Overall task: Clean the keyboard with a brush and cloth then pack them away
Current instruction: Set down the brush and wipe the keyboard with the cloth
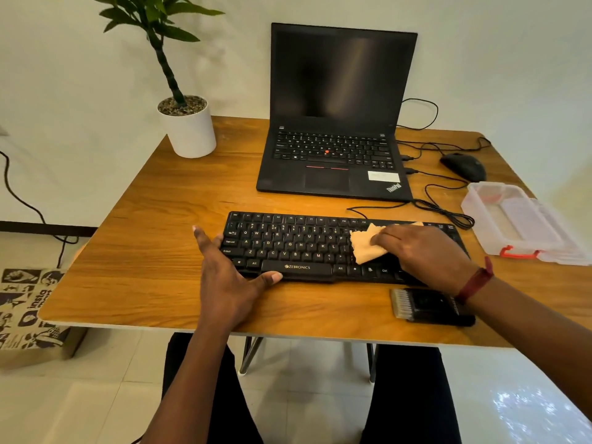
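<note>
- The black keyboard (288, 248) is a flat slab with matte keys and white legends. It sits on a glossy wood-grain worktop (144, 251) with rounded corners.
- The left hand (224, 277) is at the keyboard's left front corner. That grip is spread wide: the fingers lie straight along the left end and the thumb rests against the front edge by the space bar, so it's not clamped on anything.
- The right hand (426, 251) lies flat over the keyboard's right half. Its fingers are laid out, pressing a soft, crumpled beige cloth (365, 245) onto the keys.
- The brush (426, 304) has a flat black handle and a row of pale bristles. It lies just in front of the keyboard's right end, partly under the right wrist.
- Right of the keyboard there's a clear, frosted-looking plastic box (519, 225) with a red clasp.
- Behind the keyboard is a black laptop (336, 123) with its lid up and the screen dark, and behind and to the right a rounded black mouse (464, 166) with thin, looping cables.
- Behind the keyboard on the left stands a smooth white cylinder pot (190, 129) topped with gravel, holding a leafy plant.
</note>
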